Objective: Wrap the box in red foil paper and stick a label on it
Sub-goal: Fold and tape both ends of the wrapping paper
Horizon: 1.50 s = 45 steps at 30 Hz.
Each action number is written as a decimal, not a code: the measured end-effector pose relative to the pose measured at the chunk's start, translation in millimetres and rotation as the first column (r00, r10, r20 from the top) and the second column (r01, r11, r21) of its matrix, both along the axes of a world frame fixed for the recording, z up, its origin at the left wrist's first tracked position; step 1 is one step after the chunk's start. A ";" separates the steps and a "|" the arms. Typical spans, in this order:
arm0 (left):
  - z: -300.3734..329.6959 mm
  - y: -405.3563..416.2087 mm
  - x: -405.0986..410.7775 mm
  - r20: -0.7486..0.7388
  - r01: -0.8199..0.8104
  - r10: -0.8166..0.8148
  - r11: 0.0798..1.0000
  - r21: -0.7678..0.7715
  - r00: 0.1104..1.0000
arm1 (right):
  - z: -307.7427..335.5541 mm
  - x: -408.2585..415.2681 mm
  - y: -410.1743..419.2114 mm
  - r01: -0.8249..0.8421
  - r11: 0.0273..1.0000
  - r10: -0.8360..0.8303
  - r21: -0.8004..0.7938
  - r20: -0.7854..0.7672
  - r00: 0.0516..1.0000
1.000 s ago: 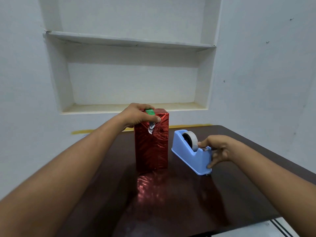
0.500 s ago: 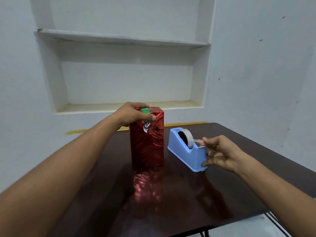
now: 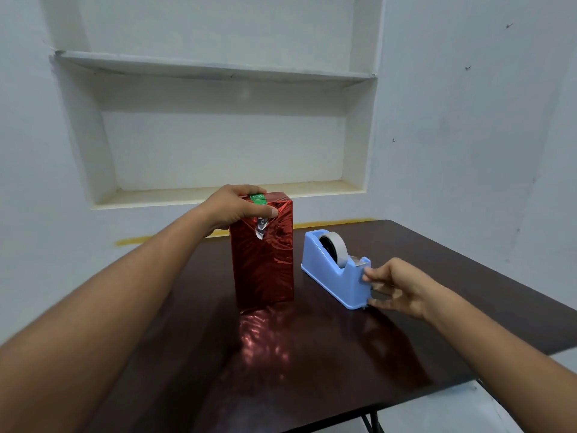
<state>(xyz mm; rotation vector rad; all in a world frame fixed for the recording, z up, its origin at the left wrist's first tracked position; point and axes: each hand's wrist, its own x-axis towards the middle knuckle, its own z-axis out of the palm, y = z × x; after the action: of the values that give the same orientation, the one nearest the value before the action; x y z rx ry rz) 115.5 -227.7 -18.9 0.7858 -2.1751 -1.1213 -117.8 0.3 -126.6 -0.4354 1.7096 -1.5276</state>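
left hand (image 3: 232, 207) is curled over the top of the upright red foil-wrapped box (image 3: 263, 254) on the dark table (image 3: 312, 354); right hand (image 3: 398, 287), fingers loosely extended, touches the blue plastic tape dispenser (image 3: 335, 268) beside it.

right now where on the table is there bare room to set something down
Bare tabletop lies in front of the wrapped box, toward the near edge, between the two forearms. More lies behind the tape dispenser, up to the far right corner. It is crowded in the narrow gap between box and dispenser, and at the dispenser's near end, where the right hand sits. The left hand covers the box top.
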 end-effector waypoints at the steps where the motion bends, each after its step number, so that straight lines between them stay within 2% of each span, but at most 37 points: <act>1: -0.1 0.0 0.3 0.002 -0.002 0.002 1.000 -0.003 1.000 | 1.4 -0.3 -1.6 0.009 1.000 -0.008 0.027 -0.055 0.998; 5: 0.1 0.4 0.9 0.002 -0.003 0.003 1.000 -0.001 1.000 | 9.7 0.7 -5.8 0.066 0.981 0.011 0.183 -0.394 0.919; 8: 0.2 1.7 0.7 0.002 -0.006 0.006 1.000 0.003 1.000 | 16.2 0.9 -6.5 0.096 0.953 0.083 0.287 -0.554 0.828; 18: -1.0 -1.5 -0.6 0.011 -0.005 0.005 1.000 -0.002 1.000 | 31.6 3.3 -5.5 0.142 0.917 0.189 0.373 -0.720 0.668; 21: -1.1 -2.2 -0.5 0.009 -0.005 0.005 1.000 -0.003 1.000 | 23.9 4.7 -3.2 0.208 0.825 0.352 0.526 -0.766 0.538; 23: -1.3 -2.1 -0.7 0.011 -0.003 0.003 1.000 -0.007 1.000 | 15.6 5.4 3.6 0.147 0.817 0.395 0.558 -0.726 0.563; 25: -1.7 -4.6 -1.5 0.013 0.000 0.000 1.000 -0.015 1.000 | 19.0 5.6 13.4 0.088 0.864 0.338 0.496 -0.701 0.628; 27: -2.2 -6.1 -1.8 0.012 0.002 -0.001 1.000 -0.016 1.000 | 28.2 3.3 20.0 0.058 0.920 0.257 0.389 -0.706 0.660; 29: -3.1 -7.4 -2.9 0.008 0.001 -0.001 1.000 -0.013 1.000 | 41.3 7.4 23.3 -0.012 0.972 0.163 0.235 -0.632 0.758; 33: -4.9 -10.3 -3.6 0.003 0.004 -0.004 1.000 -0.011 1.000 | 61.3 26.5 18.1 -0.154 0.988 0.142 0.014 -0.478 0.867; 38: -5.4 -11.9 -1.2 -0.002 0.011 -0.011 0.999 -0.045 1.000 | 83.1 49.6 -10.7 -0.153 0.975 0.076 -0.162 -0.402 0.913; 42: -8.3 -17.2 -1.7 -0.009 0.013 -0.014 0.997 -0.073 1.000 | 104.3 67.2 -33.3 -0.210 0.964 0.122 -0.163 -0.430 0.895; 45: -10.0 -19.7 -3.1 -0.018 0.012 -0.014 0.997 -0.079 1.000 | 117.3 79.3 -51.2 -0.192 0.970 0.099 -0.151 -0.477 0.874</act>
<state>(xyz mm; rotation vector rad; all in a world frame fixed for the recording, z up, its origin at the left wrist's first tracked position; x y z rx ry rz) 112.4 -247.5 -28.9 0.7252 -2.1981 -1.0385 -38.5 -50.9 -9.3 -1.0879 1.8320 -1.5667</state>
